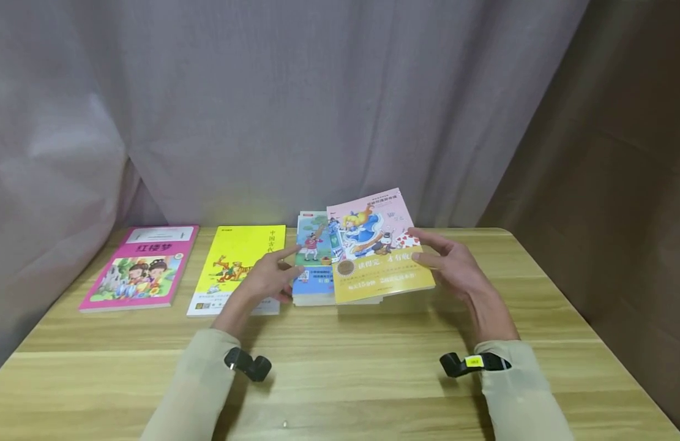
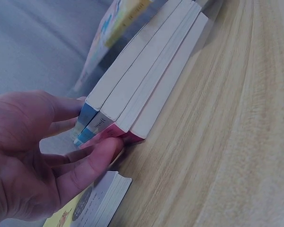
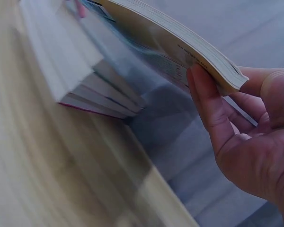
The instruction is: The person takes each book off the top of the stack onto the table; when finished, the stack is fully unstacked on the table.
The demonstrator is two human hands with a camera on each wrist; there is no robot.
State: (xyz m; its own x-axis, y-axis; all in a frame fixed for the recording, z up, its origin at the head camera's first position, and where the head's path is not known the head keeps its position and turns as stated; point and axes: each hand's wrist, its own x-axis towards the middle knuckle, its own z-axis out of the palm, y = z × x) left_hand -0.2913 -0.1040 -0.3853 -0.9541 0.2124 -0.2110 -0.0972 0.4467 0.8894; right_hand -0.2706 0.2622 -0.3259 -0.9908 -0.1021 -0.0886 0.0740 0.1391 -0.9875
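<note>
My right hand [image 1: 455, 266] pinches the right edge of a pink and yellow paperback book [image 1: 384, 285], its cover showing a girl in a blue dress. That book is tilted, raised above a stack of books [image 1: 312, 285] and overlapping it in the head view. In the right wrist view a gap shows between the raised book [image 3: 165, 42] and the stack [image 3: 61, 61]. At the stack's left side my left hand [image 1: 268, 275] touches the spines with its fingers spread. The left wrist view shows the stack's page edges [image 2: 137, 71] and several spines, blue at the top, red lower down.
A yellow book [image 1: 224, 257] lies flat beside my left hand, partly covered by it. Farther left lies a pink book [image 1: 138, 266]. All rest on a wooden table [image 1: 345, 380], with a grey curtain [image 1: 317, 110] behind and brown fabric [image 1: 609, 184] on the right.
</note>
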